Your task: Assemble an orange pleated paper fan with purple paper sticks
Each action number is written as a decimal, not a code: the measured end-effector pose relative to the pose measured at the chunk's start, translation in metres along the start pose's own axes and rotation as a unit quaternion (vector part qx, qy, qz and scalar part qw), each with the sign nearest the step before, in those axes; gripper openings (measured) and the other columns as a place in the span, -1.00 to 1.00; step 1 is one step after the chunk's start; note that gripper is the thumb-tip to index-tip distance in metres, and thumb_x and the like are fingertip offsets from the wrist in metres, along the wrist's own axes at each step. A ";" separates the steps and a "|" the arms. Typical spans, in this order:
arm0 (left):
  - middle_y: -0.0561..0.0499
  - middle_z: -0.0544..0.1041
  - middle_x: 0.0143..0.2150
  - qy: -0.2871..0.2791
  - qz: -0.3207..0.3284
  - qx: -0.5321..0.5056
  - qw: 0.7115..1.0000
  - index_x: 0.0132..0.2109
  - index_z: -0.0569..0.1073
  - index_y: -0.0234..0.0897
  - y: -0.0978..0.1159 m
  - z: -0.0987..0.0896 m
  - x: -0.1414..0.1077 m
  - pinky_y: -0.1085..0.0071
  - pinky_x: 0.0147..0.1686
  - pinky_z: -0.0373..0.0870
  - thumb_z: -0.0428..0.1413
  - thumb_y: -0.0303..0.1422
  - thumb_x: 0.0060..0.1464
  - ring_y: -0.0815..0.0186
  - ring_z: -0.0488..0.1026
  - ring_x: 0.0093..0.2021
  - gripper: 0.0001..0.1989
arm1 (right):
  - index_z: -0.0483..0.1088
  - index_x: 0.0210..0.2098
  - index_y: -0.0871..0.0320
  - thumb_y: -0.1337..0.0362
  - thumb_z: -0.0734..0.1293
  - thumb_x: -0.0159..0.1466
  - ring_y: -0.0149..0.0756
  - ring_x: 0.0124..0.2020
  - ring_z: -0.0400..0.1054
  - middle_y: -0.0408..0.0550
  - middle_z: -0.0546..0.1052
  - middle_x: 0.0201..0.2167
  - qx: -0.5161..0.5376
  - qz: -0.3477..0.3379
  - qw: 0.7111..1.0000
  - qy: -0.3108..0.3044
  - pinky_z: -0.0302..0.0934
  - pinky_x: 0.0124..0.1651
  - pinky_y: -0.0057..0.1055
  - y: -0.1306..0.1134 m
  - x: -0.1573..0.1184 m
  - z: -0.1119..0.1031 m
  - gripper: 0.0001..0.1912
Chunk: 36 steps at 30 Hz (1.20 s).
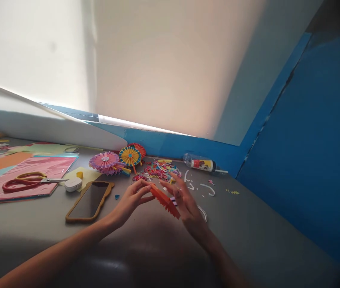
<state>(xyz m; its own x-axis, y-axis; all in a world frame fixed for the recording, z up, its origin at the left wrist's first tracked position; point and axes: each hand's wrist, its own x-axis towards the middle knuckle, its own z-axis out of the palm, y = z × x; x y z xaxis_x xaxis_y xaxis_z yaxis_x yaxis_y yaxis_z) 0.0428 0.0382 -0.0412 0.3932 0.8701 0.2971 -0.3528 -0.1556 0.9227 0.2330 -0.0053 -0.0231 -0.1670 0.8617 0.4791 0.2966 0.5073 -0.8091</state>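
My left hand (135, 196) pinches the upper end of a folded piece of orange paper (164, 201) with a zigzag edge. The paper slants down to the right, above the grey table. My right hand (189, 208) is close on its other side, fingers stretched and apart. The paper's lower end lies by the right palm; whether they touch is unclear. Under the right hand, a white ring-shaped strip (202, 214) and a small purple piece are partly hidden. Behind the hands is a heap of colourful paper scraps (159, 171).
Pleated paper rosettes, one purple (105, 162) and one yellow (130, 156), stand at the back. A bottle (201, 164) lies near the blue wall. To the left are a phone (90, 201), red-handled scissors (27, 183), a white case (73, 184) and paper sheets (46, 164).
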 end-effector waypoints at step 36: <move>-0.08 0.42 0.13 -0.070 0.121 0.277 0.951 0.21 0.22 -0.05 0.002 -0.004 0.000 0.16 0.16 0.23 0.24 -0.32 0.05 0.08 0.29 0.20 -0.39 | -0.04 0.29 -0.14 0.28 0.43 0.19 -0.23 -0.15 0.48 -0.07 0.44 -0.07 -0.102 -0.130 0.983 0.076 0.44 -0.10 -0.23 0.044 -0.003 0.002 -0.19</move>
<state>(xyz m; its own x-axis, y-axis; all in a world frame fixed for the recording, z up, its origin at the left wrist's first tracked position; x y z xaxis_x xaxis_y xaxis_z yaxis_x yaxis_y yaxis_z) 0.0388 0.0394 -0.0402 0.4798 0.7136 0.5105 0.0386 -0.5984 0.8003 0.2444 0.0144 -0.0610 -0.1239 0.6839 0.7190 0.4467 0.6854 -0.5750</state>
